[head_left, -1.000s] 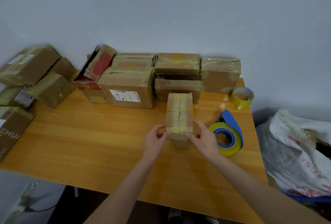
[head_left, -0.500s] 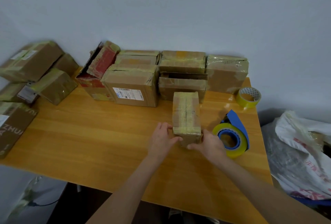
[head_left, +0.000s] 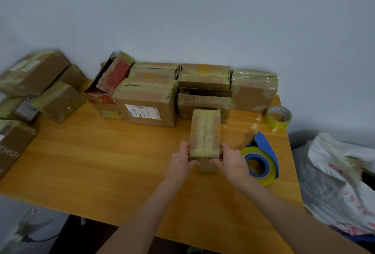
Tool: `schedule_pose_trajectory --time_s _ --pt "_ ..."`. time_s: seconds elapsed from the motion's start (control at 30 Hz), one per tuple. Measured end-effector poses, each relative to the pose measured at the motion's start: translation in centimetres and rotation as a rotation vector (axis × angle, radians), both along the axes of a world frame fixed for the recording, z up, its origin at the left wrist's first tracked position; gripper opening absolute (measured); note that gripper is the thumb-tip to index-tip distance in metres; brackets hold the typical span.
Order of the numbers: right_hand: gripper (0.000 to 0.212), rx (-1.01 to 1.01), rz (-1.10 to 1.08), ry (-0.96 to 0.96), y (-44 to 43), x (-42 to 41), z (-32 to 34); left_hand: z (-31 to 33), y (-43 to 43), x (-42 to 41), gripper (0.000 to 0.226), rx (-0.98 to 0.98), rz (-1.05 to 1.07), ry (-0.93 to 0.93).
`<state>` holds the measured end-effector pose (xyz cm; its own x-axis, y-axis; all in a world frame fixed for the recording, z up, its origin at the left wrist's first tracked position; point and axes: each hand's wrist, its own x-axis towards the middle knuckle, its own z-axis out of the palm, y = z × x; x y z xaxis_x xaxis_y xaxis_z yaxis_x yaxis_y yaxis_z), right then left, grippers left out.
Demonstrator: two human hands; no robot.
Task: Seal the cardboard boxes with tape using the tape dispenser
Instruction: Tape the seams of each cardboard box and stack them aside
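Small box [head_left: 205, 131], top seam already taped, is gripped at its near end by left hand [head_left: 180, 159] and right hand [head_left: 231, 160]. Dispenser [head_left: 260, 162] lies unused beside it; open boxes [head_left: 205, 99] behind are judged left to seal.

left-edge carton [head_left: 12, 148]: large pale capitals on the brown side, "ZHU" readable; the rest is cut off by the frame edge.
shipping label [head_left: 143, 112]: white sticker with a blue mark, on the front face of the centre carton [head_left: 146, 99]; lines of print too small to read.
white bag [head_left: 345, 182]: red printed characters on creased plastic, not legible.
spare tape roll [head_left: 279, 118]: patterned core print, unreadable.
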<state>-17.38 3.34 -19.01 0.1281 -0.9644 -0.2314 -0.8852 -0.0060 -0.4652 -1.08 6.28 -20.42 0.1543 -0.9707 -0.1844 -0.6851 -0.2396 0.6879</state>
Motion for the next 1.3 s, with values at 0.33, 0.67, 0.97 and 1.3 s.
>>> schedule_pose_trajectory --time_s 0.33,0.67,0.97,1.3 --pt "0.051 0.043 0.047 0.075 -0.9 0.3 0.9 1.0 -0.4 -0.3 0.047 0.037 -0.001 0.018" --pt "0.052 0.173 0.280 -0.004 1.4 0.5 1.4 3.6 -2.1 -0.5 0.104 0.142 -0.117 -0.371" --pt "0.068 -0.133 0.093 0.074 -1.5 -5.3 3.7 5.2 -3.7 0.9 0.097 -0.023 -0.711 -0.814" --pt "0.104 0.100 0.152 0.124 -4.9 -4.0 3.3 2.9 -0.6 -1.3 0.075 -0.046 0.049 -0.060"
